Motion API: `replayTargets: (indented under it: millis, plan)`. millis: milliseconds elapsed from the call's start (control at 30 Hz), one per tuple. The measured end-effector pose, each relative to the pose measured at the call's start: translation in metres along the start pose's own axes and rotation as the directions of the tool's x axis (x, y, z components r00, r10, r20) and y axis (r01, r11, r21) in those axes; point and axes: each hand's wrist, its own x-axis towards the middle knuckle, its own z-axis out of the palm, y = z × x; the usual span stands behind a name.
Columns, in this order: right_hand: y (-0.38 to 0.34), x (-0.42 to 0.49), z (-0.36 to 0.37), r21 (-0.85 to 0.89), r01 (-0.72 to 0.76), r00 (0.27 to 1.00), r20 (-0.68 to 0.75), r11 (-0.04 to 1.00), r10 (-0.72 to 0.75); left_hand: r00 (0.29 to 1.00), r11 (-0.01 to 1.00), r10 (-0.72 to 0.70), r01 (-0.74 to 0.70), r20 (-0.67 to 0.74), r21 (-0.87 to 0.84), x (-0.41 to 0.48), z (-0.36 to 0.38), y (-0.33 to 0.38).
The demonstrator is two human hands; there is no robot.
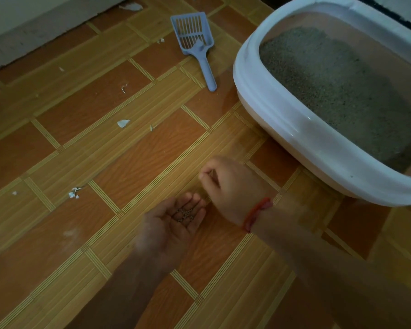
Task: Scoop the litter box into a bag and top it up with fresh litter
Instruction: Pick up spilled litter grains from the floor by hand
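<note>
A white litter box (266,96) stands on the floor at the right, filled with grey-brown litter (337,86). A pale blue slotted scoop (196,41) lies on the floor to its left, handle toward me. My left hand (173,224) is held palm up near the floor with a few dark litter grains (185,213) lying on its fingers. My right hand (226,181), with a red band at the wrist, hovers just beyond it, fingertips pinched together, apparently on a grain too small to make out. No bag is in view.
The floor is brown and tan patterned tile (105,150). Small white scraps (123,123) are scattered over it on the left. A pale wall base (33,36) runs along the upper left.
</note>
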Motion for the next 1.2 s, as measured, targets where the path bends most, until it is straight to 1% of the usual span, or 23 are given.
replayTargets:
  millis: [100, 200, 267, 333, 400, 467, 567, 667, 833, 967, 1200]
  plan:
    - [-0.016, -0.022, 0.01, 0.069, 0.01, 1.0, 0.02, 0.998, -0.011, 0.999, 0.999, 0.015, -0.017, 0.049, 0.039, 0.0, -0.001, 0.0]
    - [-0.023, -0.031, 0.014, 0.089, 0.023, 0.998, 0.061, 0.996, -0.029, 0.998, 0.995, 0.041, -0.045, 0.045, 0.085, 0.0, -0.001, -0.001]
    - [-0.025, -0.034, 0.015, 0.095, 0.037, 0.996, 0.082, 0.995, -0.045, 0.998, 0.995, 0.055, -0.058, 0.038, 0.081, 0.0, 0.0, -0.001]
    - [-0.025, -0.034, 0.015, 0.103, 0.05, 0.995, 0.081, 0.993, -0.058, 0.998, 0.996, 0.054, -0.057, 0.04, 0.069, 0.001, -0.001, -0.002]
    - [-0.02, -0.03, 0.013, 0.107, 0.059, 0.997, 0.047, 0.993, -0.064, 0.998, 0.997, 0.043, -0.046, 0.05, 0.06, 0.002, -0.002, -0.002]
    - [-0.004, -0.021, 0.007, 0.088, 0.015, 1.0, -0.004, 0.996, -0.015, 0.999, 0.999, 0.024, -0.025, 0.037, 0.027, 0.002, -0.002, -0.002]
    - [0.026, -0.008, -0.005, -0.001, -0.119, 0.99, -0.075, 0.993, 0.119, 1.0, 1.0, 0.019, -0.019, -0.006, 0.016, 0.001, -0.001, -0.001]
    - [0.043, 0.0, -0.01, -0.083, -0.197, 0.979, -0.064, 0.977, 0.192, 1.0, 1.0, 0.015, -0.015, -0.011, 0.015, 0.001, -0.001, -0.002]
    - [0.046, 0.007, -0.008, -0.113, -0.172, 0.985, -0.032, 0.979, 0.169, 1.0, 1.0, 0.009, -0.009, -0.011, 0.015, 0.001, 0.0, -0.001]
    - [0.045, 0.011, -0.005, -0.116, -0.133, 0.991, -0.036, 0.984, 0.13, 1.0, 1.0, 0.011, -0.011, -0.016, 0.018, 0.001, 0.001, -0.001]
    - [0.045, 0.017, -0.004, -0.111, -0.117, 0.993, -0.029, 0.987, 0.115, 1.0, 1.0, 0.014, -0.014, -0.019, 0.022, 0.002, 0.001, -0.001]
